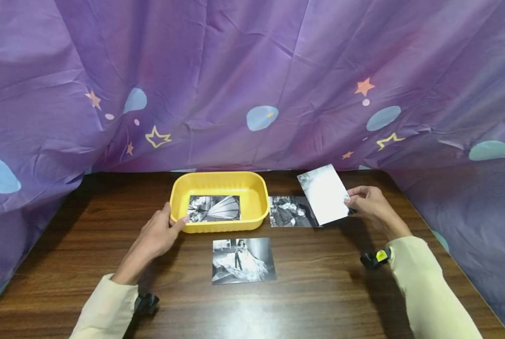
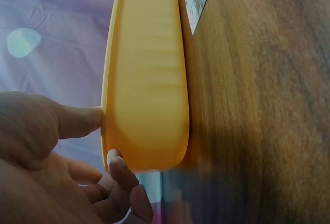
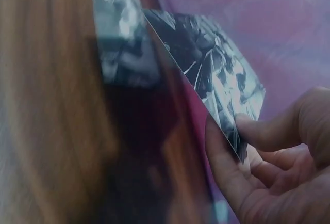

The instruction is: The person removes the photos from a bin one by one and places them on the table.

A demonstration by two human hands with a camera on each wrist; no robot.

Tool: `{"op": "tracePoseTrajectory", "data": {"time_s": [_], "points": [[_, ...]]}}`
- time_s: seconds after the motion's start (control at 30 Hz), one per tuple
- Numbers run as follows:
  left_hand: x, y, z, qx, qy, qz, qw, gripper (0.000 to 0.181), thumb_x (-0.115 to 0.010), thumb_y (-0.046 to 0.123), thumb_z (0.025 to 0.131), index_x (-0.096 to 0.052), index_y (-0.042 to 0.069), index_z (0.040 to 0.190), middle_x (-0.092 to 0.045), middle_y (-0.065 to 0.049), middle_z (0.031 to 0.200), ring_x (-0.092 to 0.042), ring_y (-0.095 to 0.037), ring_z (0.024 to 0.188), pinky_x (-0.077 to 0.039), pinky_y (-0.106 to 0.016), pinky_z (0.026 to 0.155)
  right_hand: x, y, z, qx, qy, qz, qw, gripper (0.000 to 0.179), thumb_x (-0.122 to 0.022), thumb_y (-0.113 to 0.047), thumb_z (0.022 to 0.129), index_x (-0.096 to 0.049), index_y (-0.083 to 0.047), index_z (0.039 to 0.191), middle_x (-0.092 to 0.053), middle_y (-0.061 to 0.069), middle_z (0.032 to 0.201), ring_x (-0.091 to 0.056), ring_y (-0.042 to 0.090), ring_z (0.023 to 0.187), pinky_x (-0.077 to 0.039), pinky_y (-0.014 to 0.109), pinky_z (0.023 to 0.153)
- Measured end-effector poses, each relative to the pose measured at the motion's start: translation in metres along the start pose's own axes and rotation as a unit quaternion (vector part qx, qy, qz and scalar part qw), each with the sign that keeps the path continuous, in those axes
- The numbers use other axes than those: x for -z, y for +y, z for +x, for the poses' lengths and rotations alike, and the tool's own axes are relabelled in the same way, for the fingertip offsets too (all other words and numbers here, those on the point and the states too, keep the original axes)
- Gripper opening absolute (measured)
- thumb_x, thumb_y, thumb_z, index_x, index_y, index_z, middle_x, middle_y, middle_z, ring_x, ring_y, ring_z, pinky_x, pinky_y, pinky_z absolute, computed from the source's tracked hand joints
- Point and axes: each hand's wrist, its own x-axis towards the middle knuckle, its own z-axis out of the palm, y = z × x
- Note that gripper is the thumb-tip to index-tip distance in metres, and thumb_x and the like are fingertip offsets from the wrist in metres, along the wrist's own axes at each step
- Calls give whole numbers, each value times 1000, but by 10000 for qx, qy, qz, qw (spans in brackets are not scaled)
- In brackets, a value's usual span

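Observation:
My left hand (image 1: pixel 157 233) pinches the near left corner of a yellow plastic tray (image 1: pixel 223 227), thumb over the rim and fingers outside, as the left wrist view shows. Inside the tray lies a black-and-white photo (image 1: pixel 214 208). On the right, my right hand (image 1: pixel 373 207) pinches the edge of another photo (image 1: pixel 325 195) between thumb and fingers, tilted above the table; glare whitens it in the head view, while the right wrist view shows its dark picture (image 3: pixel 206 59). Partly hidden beneath it, a photo (image 1: pixel 289 212) lies beside the tray. A further photo (image 1: pixel 243 260) lies in front of the tray.
The brown wood-grain table (image 1: pixel 320 292) has its far edge against a purple curtain (image 1: pixel 244 70) printed with stars and blue shapes. Black straps with small devices (image 1: pixel 375 259) sit at both wrists, by the pale yellow sleeves.

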Motion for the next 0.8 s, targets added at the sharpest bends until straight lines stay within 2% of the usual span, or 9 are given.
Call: {"op": "tracePoseTrajectory", "data": {"time_s": [0.07, 0.27, 0.47, 0.57, 0.63, 0.8], "points": [[0, 0, 0, 22, -14, -1, 10000, 80, -54, 32, 105, -13, -16, 154, -50, -17, 100, -52, -32, 92, -43, -45, 81, 5, 10, -2, -195, -19, 196, 9996, 38, -57, -1, 95, -45, 21, 125, -56, 7, 92, -59, 7, 75, -58, 33, 72], [0, 1, 0, 32, -10, 19, 10000, 81, -54, 32, 105, -12, -17, 154, -50, -17, 99, -52, -33, 93, -43, -47, 82, 12, 30, -8, -639, 123, 420, 9970, 39, -57, 2, 95, -43, 21, 126, -53, 12, 97, -61, 7, 74, -59, 30, 72], [0, 0, 0, 15, 21, 48, 10000, 81, -54, 33, 105, -12, -16, 154, -50, -19, 102, -52, -34, 94, -42, -49, 84, 11, 38, -12, -721, 351, 283, 9964, 34, -59, 3, 92, -47, 20, 119, -57, 6, 88, -61, 7, 72, -59, 30, 70], [0, 0, 0, -6, 45, 58, 10000, 80, -54, 32, 105, -13, -17, 154, -50, -19, 101, -52, -34, 93, -42, -49, 84, 9, 40, -13, -637, 558, -69, 9964, 33, -62, 3, 89, -51, 21, 115, -58, 4, 83, -61, 7, 67, -58, 28, 65], [0, 0, 0, -5, 48, 53, 10000, 80, -54, 32, 105, -13, -17, 154, -50, -19, 101, -51, -33, 92, -42, -49, 83, 8, 41, -14, -568, 726, -494, 9945, 31, -65, 2, 86, -56, 19, 110, -60, 4, 79, -61, 9, 64, -57, 28, 60], [-1, 1, 0, 29, 36, 58, 10000, 80, -54, 32, 105, -13, -16, 154, -50, -18, 101, -51, -33, 92, -42, -48, 83, 8, 45, -16, -418, 986, -1710, 9794, 26, -71, -8, 81, -64, 11, 97, -64, 13, 79, -60, 21, 67, -48, 32, 59]]}}
